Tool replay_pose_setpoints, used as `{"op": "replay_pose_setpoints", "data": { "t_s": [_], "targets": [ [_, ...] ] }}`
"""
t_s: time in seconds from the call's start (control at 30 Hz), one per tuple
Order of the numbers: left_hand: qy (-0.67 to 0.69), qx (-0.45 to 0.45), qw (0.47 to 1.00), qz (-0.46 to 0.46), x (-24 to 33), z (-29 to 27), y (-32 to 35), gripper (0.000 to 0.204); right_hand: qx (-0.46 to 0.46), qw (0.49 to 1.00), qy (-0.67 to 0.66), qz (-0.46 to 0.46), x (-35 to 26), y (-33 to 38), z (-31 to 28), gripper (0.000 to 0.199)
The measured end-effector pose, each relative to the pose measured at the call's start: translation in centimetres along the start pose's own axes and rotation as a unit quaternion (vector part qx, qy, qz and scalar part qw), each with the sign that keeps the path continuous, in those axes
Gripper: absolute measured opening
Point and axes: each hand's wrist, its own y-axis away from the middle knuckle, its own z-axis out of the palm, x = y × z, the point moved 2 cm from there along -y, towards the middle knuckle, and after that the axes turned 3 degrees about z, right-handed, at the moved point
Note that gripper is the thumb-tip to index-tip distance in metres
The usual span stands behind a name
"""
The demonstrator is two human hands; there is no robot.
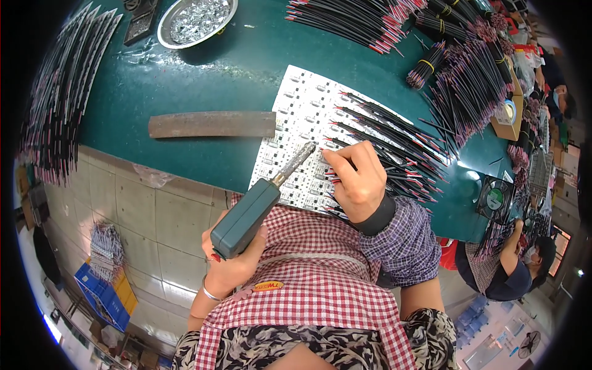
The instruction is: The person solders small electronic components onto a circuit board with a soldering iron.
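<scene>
My left hand [240,265] is wrapped round the dark green handle of a soldering gun [250,216]. Its metal tip points up and right, over a white circuit board panel [296,117] covered with rows of small parts. My right hand [359,179] is closed in a pinch low over the panel, just right of the tip. A thin wire seems to be at its fingertips, mostly hidden by the fingers. Black wires [394,132] with red ends fan out from the panel to the right, several rows deep, partly behind my right hand.
A curved brown strip [213,124] lies against the panel's left edge. Beyond it stands a metal bowl [196,21] of silvery scraps. Wired strips [65,92] hang over the table's left end. Wire bundles [468,92] and a small fan [495,197] occupy the right; a co-worker [509,265] sits there.
</scene>
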Motion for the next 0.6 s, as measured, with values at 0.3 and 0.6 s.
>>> {"op": "replay_pose_setpoints", "data": {
  "t_s": [0.3, 0.6],
  "targets": [
    [-0.020, 0.020, 1.000, 0.004, -0.68, -0.21, 0.42, 0.019, 0.021, 1.000, 0.006, 0.009, 0.09, 0.10, -0.10, 0.054],
    [-0.004, -0.009, 1.000, -0.015, 0.14, -0.09, -0.03, 0.019, -0.007, 1.000, 0.022, 0.005, -0.24, -0.04, -0.34, 0.053]
  ]
}}
